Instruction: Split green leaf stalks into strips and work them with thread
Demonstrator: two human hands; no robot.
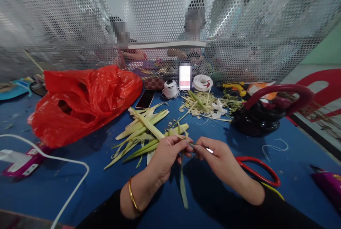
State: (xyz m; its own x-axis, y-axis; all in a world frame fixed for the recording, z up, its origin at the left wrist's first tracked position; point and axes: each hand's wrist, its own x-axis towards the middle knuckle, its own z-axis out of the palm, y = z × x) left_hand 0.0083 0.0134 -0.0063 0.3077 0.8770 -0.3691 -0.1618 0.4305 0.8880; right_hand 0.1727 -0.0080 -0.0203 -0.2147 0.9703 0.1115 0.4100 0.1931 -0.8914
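My left hand (pixel 165 156) and my right hand (pixel 217 158) meet over the blue table (pixel 80 182), both pinched on one green leaf strip (pixel 182 182) that hangs down between them. A gold bangle sits on my left wrist. Just beyond my left hand lies a loose pile of pale green leaf strips (pixel 144 129). Red-handled scissors (pixel 259 172) lie flat right of my right hand, partly hidden by it.
A red plastic bag (pixel 85 97) fills the left. A phone (pixel 145 99), thread spools (pixel 170 89), leaf scraps (pixel 207 105) and a dark basket with a maroon handle (pixel 263 115) lie beyond. A white cable (pixel 53 158) crosses near left. Two people sit behind a perforated screen.
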